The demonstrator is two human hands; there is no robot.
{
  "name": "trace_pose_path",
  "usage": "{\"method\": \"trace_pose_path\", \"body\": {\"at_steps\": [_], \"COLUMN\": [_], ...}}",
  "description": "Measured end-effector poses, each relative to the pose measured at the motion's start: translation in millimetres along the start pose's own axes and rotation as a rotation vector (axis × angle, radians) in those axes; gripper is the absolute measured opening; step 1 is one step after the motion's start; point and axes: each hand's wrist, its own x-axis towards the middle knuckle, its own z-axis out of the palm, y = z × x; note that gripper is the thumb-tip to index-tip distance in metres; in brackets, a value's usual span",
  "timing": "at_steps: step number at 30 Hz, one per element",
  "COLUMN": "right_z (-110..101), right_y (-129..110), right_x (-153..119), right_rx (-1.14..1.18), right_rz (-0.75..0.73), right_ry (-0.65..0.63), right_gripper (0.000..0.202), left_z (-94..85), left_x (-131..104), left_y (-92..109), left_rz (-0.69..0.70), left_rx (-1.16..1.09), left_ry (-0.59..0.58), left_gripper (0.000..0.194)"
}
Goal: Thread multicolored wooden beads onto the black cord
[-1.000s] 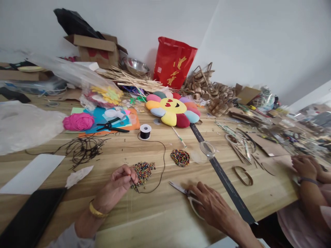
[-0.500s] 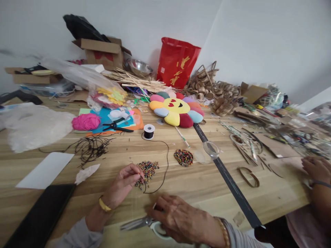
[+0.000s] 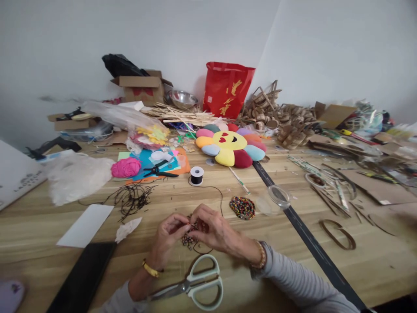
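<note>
My left hand [image 3: 169, 237] has its thumb and fingertips pinched together over a pile of small colourful beads [image 3: 188, 240]. A tiny reddish bead and the end of a black cord seem to be at the fingertips. Meeting it from the right, my right hand [image 3: 213, 228] is closed at the same spot; what it pinches is too small to make out. The black cord [image 3: 222, 201] curves from a white-rimmed spool [image 3: 196, 175] down behind my right hand. Pale-handled scissors [image 3: 185, 287] lie slightly open below my hands.
A coiled string of beads [image 3: 242, 207], a clear round lid [image 3: 279, 195] and a black strip [image 3: 306, 234] lie to the right. On the left are tangled black cords [image 3: 133, 198], white paper [image 3: 85, 226] and a black flat case [image 3: 83, 278]. A flower cushion [image 3: 230, 145] is behind.
My right hand has left the scissors and moved up to my left fingertips. The scissors now lie free on the table. The view has shifted, and the other person's hands are out of view.
</note>
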Motion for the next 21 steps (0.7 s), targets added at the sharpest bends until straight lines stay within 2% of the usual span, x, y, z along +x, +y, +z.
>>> {"method": "trace_pose_path", "body": {"at_steps": [4, 8, 15, 21], "right_z": [6.4, 12.4, 32.7, 39.8], "right_y": [14.2, 25.8, 46.6, 52.3], "right_x": [7.0, 5.3, -5.6, -12.4], "right_rx": [0.058, 0.069, 0.048, -0.006], "right_rz": [-0.033, -0.084, -0.108, -0.150], "right_ry": [0.052, 0.112, 0.202, 0.255], "right_gripper": [0.002, 0.005, 0.011, 0.011], "left_z": [-2.7, -3.0, -5.7, -12.6], "left_x": [4.7, 9.3, 14.9, 14.1], "left_y": [-0.4, -0.1, -9.2, -16.4], "left_rz": [0.031, 0.014, 0.014, -0.028], "left_rx": [0.033, 0.088, 0.207, 0.219], "left_ry": [0.070, 0.109, 0.103, 0.040], "left_gripper": [0.014, 0.016, 0.016, 0.014]}}
